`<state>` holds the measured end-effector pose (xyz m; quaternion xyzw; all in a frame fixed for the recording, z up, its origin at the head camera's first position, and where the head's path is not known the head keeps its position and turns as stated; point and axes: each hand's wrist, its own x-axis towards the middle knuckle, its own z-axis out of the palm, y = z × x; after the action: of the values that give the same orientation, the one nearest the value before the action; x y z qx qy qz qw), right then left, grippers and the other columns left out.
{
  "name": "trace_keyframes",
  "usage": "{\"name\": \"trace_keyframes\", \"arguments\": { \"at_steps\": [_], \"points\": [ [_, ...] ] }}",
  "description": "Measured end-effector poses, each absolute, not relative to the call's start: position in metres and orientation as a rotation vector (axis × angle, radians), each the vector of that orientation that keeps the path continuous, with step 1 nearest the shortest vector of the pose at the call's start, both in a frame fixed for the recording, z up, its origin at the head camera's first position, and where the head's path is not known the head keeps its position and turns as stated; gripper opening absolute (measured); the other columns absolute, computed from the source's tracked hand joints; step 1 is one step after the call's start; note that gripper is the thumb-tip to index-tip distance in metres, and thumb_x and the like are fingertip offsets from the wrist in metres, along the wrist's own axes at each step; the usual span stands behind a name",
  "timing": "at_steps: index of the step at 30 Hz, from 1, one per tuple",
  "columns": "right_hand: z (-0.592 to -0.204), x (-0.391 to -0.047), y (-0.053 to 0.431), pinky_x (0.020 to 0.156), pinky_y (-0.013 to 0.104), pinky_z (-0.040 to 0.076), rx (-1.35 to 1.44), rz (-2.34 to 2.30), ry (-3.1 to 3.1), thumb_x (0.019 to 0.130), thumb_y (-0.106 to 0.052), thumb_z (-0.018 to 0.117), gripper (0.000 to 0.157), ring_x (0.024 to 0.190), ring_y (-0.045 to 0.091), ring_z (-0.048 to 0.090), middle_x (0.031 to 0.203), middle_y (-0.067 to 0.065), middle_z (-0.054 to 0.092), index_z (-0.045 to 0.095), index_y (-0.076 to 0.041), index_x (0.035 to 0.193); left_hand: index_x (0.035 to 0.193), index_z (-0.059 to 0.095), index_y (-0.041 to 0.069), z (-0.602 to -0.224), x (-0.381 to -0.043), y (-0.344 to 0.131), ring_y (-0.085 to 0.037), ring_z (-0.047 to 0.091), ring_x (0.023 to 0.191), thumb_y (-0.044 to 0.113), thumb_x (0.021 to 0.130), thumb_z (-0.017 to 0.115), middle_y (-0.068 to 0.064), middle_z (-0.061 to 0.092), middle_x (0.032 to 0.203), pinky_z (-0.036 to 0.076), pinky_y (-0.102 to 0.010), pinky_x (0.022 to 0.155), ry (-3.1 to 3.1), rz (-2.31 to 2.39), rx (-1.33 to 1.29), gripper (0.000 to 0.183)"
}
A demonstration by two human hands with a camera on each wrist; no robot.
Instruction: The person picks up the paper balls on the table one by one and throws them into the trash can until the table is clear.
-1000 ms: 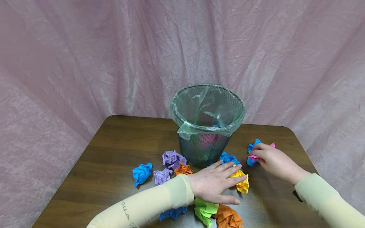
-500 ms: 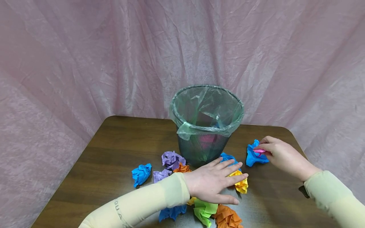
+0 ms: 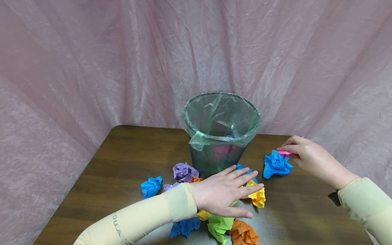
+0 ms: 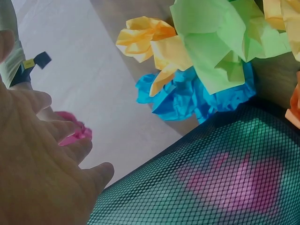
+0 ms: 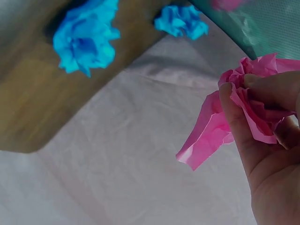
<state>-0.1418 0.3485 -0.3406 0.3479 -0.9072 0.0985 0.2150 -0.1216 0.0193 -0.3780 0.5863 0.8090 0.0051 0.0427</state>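
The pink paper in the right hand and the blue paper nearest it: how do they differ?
The pink paper is pinched in the right grip, while the blue paper lies on the table with nothing holding it. The pink paper has a long flap sticking out; the blue paper sits in a chunkier clump. In the head view, fingers hide much of the pink paper, but the blue paper shows almost whole. Both are crumpled.

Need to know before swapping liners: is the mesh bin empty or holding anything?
Not empty: the mesh bin has crumpled pink paper showing through its wall in head and left wrist views. How full, I cannot tell.
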Motion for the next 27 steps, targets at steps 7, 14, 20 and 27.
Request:
{"name": "trace_keyframes", "arguments": {
  "at_steps": [7,14,20,27],
  "points": [
    [-0.321,-0.147,0.346,0.07,0.019,0.051,1.053,0.229,-2.423,0.058,0.019,0.087,0.051,0.078,0.012,0.063,0.092,-0.006,0.065,0.081,-0.008,0.101,0.164,-0.003,0.036,-0.365,-0.12,0.015,-0.019,-0.006,0.156,0.072,0.101,0.022,0.006,-0.014,0.169,-0.003,-0.039,0.124,2.448,-0.023,1.826,0.076],
    [-0.301,-0.147,0.344,0.072,0.019,0.049,1.072,0.223,-2.395,0.056,0.022,0.085,0.054,0.079,0.015,0.062,0.095,-0.004,0.066,0.08,-0.007,0.102,0.164,-0.003,0.035,-0.347,-0.117,0.007,-0.014,-0.015,0.154,0.071,0.102,0.023,0.006,-0.017,0.168,-0.004,-0.039,0.124,2.434,-0.05,1.89,0.076],
    [-0.278,-0.147,0.337,0.072,0.021,0.047,1.044,0.2,-2.372,0.06,0.021,0.082,0.05,0.079,0.015,0.061,0.095,-0.002,0.066,0.08,-0.008,0.101,0.165,0.0,0.033,-0.329,-0.11,-0.004,-0.013,-0.017,0.153,0.071,0.102,0.026,0.005,-0.015,0.169,-0.002,-0.042,0.124,2.452,-0.019,1.948,0.078],
    [-0.258,-0.148,0.324,0.077,0.019,0.046,1.056,0.183,-2.354,0.064,0.021,0.081,0.05,0.081,0.012,0.059,0.097,0.0,0.067,0.08,-0.007,0.106,0.166,0.008,0.027,-0.301,-0.107,-0.017,-0.015,-0.015,0.154,0.069,0.102,0.036,-0.001,-0.003,0.171,0.002,-0.043,0.125,2.543,0.084,2.08,0.081]
  ]
}}
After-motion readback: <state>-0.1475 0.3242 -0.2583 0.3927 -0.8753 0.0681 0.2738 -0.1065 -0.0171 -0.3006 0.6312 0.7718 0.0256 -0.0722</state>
